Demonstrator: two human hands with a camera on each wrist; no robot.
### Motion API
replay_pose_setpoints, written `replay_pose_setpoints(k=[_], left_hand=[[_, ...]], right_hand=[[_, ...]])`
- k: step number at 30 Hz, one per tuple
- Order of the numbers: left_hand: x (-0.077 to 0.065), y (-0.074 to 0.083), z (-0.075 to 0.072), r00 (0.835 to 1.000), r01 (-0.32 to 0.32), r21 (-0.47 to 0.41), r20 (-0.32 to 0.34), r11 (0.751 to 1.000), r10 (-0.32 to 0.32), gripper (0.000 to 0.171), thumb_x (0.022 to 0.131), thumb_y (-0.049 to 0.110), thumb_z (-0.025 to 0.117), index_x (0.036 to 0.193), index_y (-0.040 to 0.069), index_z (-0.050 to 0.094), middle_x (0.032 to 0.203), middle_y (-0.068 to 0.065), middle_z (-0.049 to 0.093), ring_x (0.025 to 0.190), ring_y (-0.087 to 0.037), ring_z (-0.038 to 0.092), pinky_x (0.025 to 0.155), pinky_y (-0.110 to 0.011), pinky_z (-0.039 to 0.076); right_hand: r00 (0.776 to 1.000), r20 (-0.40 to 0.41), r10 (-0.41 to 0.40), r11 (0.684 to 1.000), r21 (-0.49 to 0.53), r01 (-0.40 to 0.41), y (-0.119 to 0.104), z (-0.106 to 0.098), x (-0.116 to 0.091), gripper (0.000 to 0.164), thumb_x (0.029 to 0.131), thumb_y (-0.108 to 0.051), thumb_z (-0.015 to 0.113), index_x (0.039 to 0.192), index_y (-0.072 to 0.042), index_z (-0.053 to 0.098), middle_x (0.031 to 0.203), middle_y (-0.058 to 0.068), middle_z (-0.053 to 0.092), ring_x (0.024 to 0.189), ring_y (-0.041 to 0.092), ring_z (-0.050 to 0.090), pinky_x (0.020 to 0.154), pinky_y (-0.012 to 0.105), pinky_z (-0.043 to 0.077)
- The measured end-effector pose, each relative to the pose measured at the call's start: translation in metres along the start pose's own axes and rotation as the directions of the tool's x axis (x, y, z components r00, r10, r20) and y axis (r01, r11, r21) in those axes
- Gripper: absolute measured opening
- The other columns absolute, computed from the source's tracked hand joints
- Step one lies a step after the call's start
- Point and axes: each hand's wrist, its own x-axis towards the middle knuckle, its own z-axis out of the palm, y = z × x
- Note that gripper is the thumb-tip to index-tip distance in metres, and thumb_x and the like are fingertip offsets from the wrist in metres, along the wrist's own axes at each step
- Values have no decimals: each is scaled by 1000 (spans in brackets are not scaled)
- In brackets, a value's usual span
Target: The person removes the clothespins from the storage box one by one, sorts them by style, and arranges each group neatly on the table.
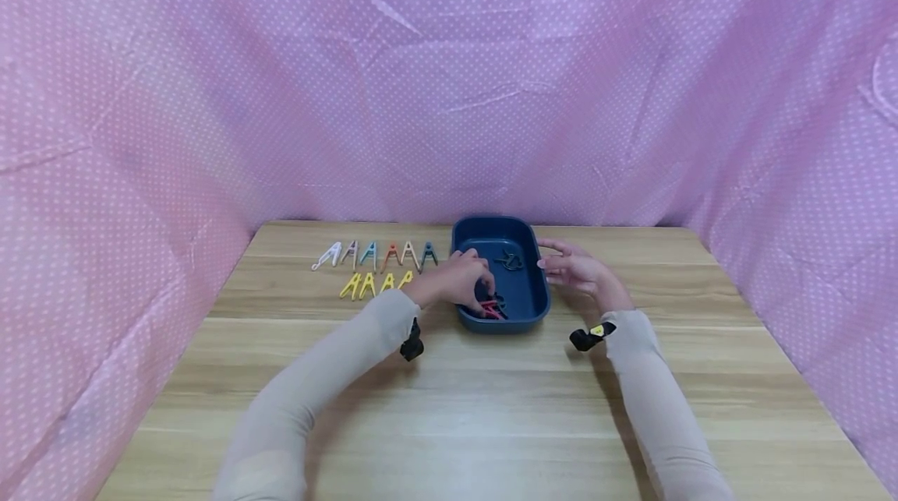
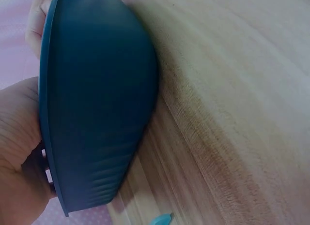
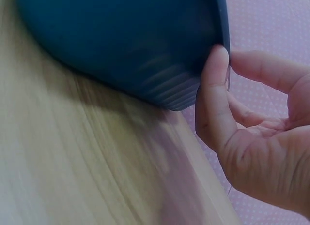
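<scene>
My left hand (image 1: pixel 456 280) reaches over the left rim of a dark blue plastic basin (image 1: pixel 519 305), with bent fingers inside it. Its thumb and forefinger are right by a red clothespin (image 1: pixel 491 309) and some dark clothespins (image 1: pixel 500 302); whether they pinch one is not clear. More dark clothespins (image 1: pixel 510 260) lie farther back in the basin. On the opposite side, my right hand (image 1: pixel 575 271) holds the basin's right rim. In the right wrist view, that rim sits between the thumb (image 3: pixel 215 75) and a finger. The basin's wall (image 2: pixel 97 89) hides the left fingertips in the left wrist view.
Left of the basin, clothespins stand in two rows: white (image 1: pixel 328 255), pinkish, blue, orange, beige and dark ones behind, several yellow ones (image 1: pixel 368 284) in front. The wooden table (image 1: pixel 463 407) ends at a pink dotted cloth (image 1: pixel 449 96).
</scene>
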Motion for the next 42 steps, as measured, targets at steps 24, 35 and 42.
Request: replay_pose_setpoints(k=[24, 35, 42], left_hand=[[19, 7, 8, 998, -7, 43, -60, 999, 10, 23, 86, 42, 81, 102, 28, 76, 114, 5, 65, 105, -16, 43, 90, -36, 37], [6, -1, -6, 991, 12, -28, -134, 1000, -15, 24, 82, 34, 83, 99, 22, 71, 112, 4, 64, 106, -19, 44, 96, -39, 38], [-10, -10, -15, 974, -2, -101, -225, 995, -21, 26, 82, 28, 83, 100, 22, 66, 112, 3, 65, 103, -19, 43, 89, -35, 38]], right_hand=[[1000, -15, 20, 1000, 12, -19, -3, 1, 0, 65, 102, 12, 41, 160, 0, 13, 101, -1, 73, 88, 8, 70, 80, 26, 59], [999, 16, 30, 999, -11, -30, -6, 3, 4, 66, 102, 10, 42, 160, 0, 11, 98, -3, 73, 87, 6, 70, 81, 24, 58], [996, 51, 68, 998, 11, -68, -6, 0, -1, 70, 103, 10, 40, 162, -1, 4, 100, -3, 73, 88, 6, 70, 82, 24, 58]])
